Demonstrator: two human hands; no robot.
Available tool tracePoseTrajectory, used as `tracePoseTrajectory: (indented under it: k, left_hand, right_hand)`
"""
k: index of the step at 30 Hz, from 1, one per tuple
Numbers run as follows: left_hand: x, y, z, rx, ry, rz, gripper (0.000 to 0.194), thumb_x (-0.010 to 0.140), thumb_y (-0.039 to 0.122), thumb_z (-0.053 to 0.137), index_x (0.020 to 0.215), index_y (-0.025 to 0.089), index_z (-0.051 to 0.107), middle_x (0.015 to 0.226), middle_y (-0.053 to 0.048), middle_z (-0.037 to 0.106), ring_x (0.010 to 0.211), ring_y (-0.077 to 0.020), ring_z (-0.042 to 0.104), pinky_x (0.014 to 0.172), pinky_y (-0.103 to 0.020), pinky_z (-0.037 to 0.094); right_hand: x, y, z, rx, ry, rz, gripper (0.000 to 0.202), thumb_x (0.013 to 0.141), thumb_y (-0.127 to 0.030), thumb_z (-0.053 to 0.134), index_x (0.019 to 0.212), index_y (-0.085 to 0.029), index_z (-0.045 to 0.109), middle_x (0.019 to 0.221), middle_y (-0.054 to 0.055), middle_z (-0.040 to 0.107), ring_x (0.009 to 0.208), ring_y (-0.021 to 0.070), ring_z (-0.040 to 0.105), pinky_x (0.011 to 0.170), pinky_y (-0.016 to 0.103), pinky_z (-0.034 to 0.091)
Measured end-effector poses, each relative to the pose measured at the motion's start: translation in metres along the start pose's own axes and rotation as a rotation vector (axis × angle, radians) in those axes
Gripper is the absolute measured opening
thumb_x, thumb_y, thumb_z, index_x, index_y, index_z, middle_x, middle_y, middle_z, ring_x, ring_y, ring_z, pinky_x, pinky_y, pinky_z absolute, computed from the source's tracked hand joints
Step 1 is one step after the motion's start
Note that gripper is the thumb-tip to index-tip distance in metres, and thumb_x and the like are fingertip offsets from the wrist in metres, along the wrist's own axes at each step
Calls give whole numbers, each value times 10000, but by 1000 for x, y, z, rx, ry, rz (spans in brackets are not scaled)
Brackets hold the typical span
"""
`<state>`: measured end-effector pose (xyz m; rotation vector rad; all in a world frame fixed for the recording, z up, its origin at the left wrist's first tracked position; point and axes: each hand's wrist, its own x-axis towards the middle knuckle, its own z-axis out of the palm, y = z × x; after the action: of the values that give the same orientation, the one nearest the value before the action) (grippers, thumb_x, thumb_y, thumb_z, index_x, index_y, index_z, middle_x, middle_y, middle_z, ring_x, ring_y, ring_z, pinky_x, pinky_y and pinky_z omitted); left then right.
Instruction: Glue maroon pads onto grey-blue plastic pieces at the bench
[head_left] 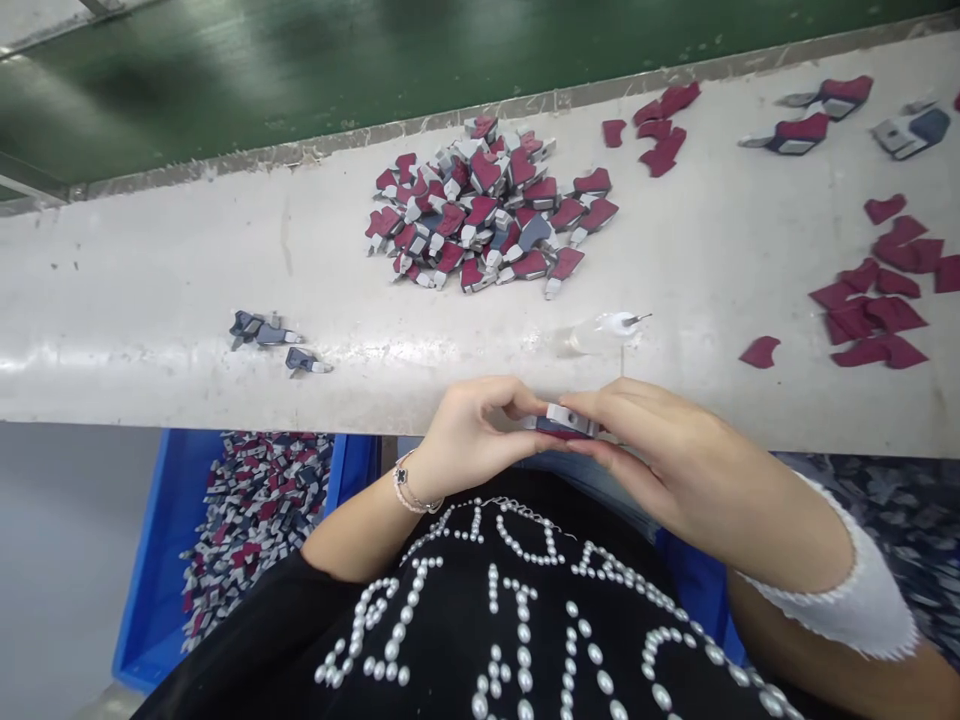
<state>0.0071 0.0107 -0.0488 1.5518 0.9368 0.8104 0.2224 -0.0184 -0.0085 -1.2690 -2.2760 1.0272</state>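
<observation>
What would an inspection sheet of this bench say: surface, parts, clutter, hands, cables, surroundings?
Surface: pale worktop, marked and scuffed in places.
Job's things: a grey, blue and red held part; a heap of similar parts beyond it; loose red pieces at right.
Clutter: a white bottle-like item with a thin dark tip, lying near the hands; a few blue-grey parts at left.
Hands: left hand and right hand both grip the held part.
Cables: nothing seen.
Surroundings: blue bin of parts below left; green surface behind.
</observation>
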Motion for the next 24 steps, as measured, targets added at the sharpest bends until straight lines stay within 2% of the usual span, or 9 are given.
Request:
tracePoseTrajectory:
  k: [4,9,16,24]
  left_hand:
    - [2,-1,6,-113,36,-129,257,675,263,905,692,153,674,726,-32,749,665,-137,691,622,-243,573]
    - [4,-1,8,-137,24,-164,272,666,275,906,677,152,662,710,-29,736,651,-135,679,608,-243,568]
    - [1,18,-2,-233,-132,-376,346,623,331,936,757,149,674,740,-36,758,647,-148,717,584,-230,585]
    - [-1,27,-7,-146,-191,-372,298,643,285,927,768,149,693,741,-19,751,637,-123,697,557,-194,565]
  right_hand:
    - [0,-1,0,-13,18,-50,247,1027,-154,435,1170,-140,636,953,94,648,877,221,604,722,367,520]
    - [-2,-3,1,-57,25,-7,232,1019,-197,465,1176,-146,627,950,90,650,883,232,611,735,384,512]
    - [-2,-8,-5,-45,23,-5,196,1023,-232,440,1081,-179,619,845,53,684,719,201,652,632,332,482]
    - [3,-11,-6,69,-2,25,160,1020,-249,470,1016,-204,624,796,7,682,656,152,630,586,285,458]
